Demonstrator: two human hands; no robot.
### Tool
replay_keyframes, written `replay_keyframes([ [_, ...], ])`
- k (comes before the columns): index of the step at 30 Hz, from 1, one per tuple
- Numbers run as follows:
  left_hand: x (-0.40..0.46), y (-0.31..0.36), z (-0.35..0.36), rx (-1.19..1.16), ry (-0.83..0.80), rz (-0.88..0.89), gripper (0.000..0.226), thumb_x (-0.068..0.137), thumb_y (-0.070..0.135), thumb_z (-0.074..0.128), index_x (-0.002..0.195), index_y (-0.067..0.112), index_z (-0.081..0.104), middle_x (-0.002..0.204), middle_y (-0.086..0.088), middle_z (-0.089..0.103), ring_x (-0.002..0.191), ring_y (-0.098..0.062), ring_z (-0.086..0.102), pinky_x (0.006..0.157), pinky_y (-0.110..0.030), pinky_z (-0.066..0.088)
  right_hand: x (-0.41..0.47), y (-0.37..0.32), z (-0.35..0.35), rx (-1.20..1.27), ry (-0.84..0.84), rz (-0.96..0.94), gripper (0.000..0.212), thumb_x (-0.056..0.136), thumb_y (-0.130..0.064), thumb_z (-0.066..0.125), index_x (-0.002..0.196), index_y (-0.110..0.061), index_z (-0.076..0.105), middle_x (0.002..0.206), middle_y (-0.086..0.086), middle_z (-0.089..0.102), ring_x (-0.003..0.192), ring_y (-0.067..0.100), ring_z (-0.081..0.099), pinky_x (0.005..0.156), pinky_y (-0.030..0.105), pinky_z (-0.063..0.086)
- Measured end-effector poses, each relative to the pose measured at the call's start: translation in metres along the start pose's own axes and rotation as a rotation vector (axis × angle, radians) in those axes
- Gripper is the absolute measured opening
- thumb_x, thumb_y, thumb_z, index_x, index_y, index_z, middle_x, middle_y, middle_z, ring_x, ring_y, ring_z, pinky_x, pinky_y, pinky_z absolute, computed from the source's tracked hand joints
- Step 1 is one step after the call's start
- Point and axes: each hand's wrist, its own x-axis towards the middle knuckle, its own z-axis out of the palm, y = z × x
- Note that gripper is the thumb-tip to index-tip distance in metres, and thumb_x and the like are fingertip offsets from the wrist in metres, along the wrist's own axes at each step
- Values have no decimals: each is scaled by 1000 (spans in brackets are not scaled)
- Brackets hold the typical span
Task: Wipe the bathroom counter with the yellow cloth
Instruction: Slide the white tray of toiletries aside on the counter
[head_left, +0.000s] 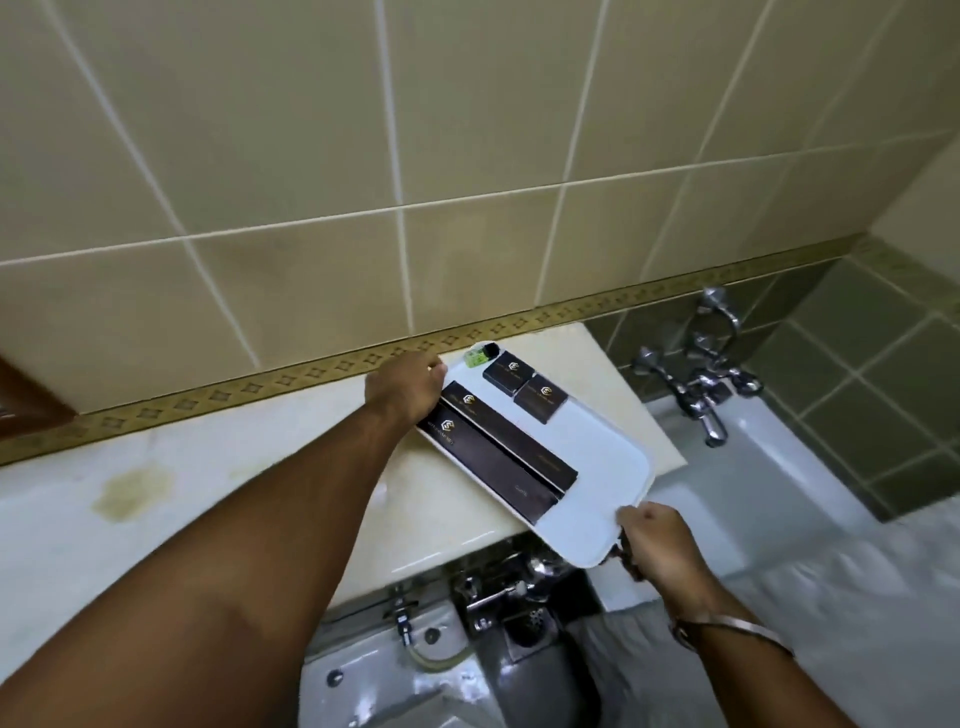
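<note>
A white tray (613, 467) lies at the right end of the cream marble counter (218, 467), its near corner jutting past the counter's front edge. My left hand (405, 387) grips the tray's far left corner near the wall. My right hand (657, 545) holds the tray's near corner. On the tray lie two long dark boxes (498, 457), two small dark boxes (524, 384) and a small green item (475, 357). No yellow cloth is in view.
A brownish stain (132, 491) marks the counter at the left. Chrome taps (701, 384) stand over a white tub (769, 467) to the right. Below the counter are a toilet cistern (395, 670), pipes and a floor drain (530, 623). Tiled wall behind.
</note>
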Motion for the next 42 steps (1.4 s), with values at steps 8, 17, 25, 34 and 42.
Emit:
replay_keyframes([
  [8,53,67,63,46,-16,198,37,98,25,41,132,33,54,133,1,64,128,-23,53,106,-39,27,28,29,-34,91,138,55,29,84,-11,50,55,-7,47,49,6,47,46,19,39,47,26,29],
  [17,71,91,69,345,-97,281,62,87,22,58,143,32,34,130,-10,63,126,-31,47,99,-45,28,63,17,-15,136,45,105,39,90,-19,45,63,-3,68,45,1,66,45,16,53,48,24,39],
  [25,37,80,48,395,-81,130,62,88,10,47,146,25,33,137,-14,58,130,-35,46,105,-49,27,66,16,-20,-28,-95,-20,51,100,-34,37,65,-7,63,52,3,62,37,6,53,41,20,38],
  [34,-134,-60,-15,422,-30,-89,62,96,18,42,154,25,23,154,-3,41,137,-26,41,115,-47,20,-20,-21,21,-642,-245,-625,26,92,-43,51,86,-20,60,79,-1,68,77,21,63,68,34,49],
  [42,-387,-259,-108,424,17,-603,62,95,28,46,154,24,25,157,-2,35,140,-24,35,115,-46,24,-168,-107,209,-701,-696,-1374,31,93,-37,53,121,-24,57,120,-4,66,108,20,60,89,34,48],
])
